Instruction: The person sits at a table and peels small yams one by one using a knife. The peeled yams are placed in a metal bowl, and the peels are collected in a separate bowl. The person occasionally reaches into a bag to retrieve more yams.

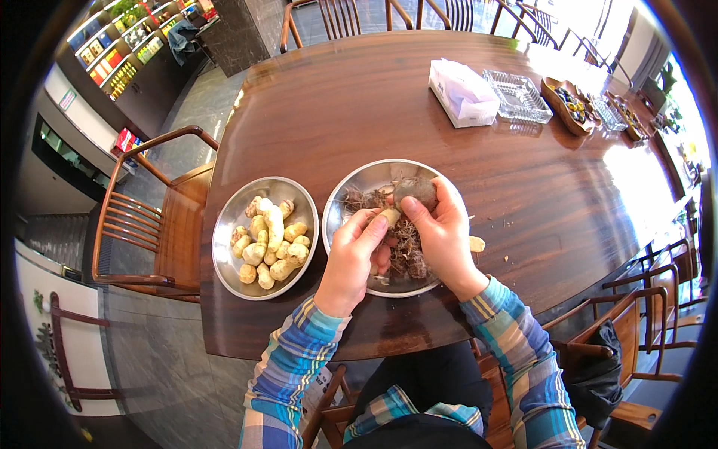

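Over a round steel plate [342,191], my left hand [359,247] pinches a small pale root tuber [390,215]. My right hand [446,230] grips a larger brown root tuber [415,192], its thumb lying across it, close against the pale one. Whether the two pieces are joined I cannot tell. Beneath my hands lie hairy brown roots and peelings [404,250], partly hidden. To the left, a second steel plate [224,264] holds several peeled, yellowish tubers [275,227]. A pale piece [477,244] rests at the right rim of the plate under my hands.
On the wooden table [336,101], crumbs [506,258] lie right of the plates. Farther back right stand a tissue box [463,95], a glass ashtray [516,95] and a wooden dish [569,106] of small wrapped items. A wooden armchair [179,224] stands at the left edge.
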Tool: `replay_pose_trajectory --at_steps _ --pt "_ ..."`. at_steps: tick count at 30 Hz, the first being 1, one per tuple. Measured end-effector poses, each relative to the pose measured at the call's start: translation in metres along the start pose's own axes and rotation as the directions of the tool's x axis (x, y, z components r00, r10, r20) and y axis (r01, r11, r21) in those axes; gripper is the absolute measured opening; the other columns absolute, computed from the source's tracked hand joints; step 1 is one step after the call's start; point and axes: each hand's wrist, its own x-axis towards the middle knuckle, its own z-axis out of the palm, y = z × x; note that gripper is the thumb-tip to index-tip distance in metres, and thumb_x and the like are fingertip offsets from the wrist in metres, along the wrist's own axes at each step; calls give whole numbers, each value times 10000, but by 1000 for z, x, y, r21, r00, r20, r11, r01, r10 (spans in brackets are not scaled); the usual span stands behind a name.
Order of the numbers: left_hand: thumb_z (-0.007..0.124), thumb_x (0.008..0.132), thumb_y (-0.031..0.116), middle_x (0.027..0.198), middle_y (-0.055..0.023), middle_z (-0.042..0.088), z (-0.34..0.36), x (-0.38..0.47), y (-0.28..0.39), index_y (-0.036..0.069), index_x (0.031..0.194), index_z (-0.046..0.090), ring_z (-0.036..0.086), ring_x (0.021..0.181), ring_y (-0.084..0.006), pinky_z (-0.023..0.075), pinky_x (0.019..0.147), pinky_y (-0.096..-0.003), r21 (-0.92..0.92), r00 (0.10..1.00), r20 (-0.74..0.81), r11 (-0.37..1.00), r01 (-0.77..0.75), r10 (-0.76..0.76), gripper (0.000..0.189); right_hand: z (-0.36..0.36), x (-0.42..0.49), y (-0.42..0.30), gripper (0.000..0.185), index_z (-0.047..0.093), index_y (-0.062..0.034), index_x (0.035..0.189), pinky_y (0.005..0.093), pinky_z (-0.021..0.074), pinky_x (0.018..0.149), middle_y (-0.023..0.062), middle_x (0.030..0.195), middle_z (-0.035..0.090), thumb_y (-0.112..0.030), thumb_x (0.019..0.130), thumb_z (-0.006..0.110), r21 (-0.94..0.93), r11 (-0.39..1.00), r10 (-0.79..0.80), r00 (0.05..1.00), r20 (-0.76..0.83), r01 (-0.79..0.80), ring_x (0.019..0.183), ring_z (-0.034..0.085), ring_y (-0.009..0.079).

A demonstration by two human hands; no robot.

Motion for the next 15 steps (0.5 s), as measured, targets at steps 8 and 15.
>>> replay_pose_trajectory --at_steps 8,15 --pt "550 922 196 753 -26 562 2 -2 1 29 1058 543 452 549 -40 367 471 -194 110 997 -45 993 -53 58 216 2 -2 0 219 491 16 1102 264 503 800 107 1011 632 -59 905 552 85 995 40 999 34 -42 918 607 138" --pt "595 879 90 968 -98 641 4 -2 -9 -31 1108 528 595 861 -138 473 771 -267 489 956 -8 835 -252 294 267 -1 2 -1 213 499 9 1103 261 522 754 87 990 630 -36 899 542 160 981 117 993 -15 -113 865 630 143"
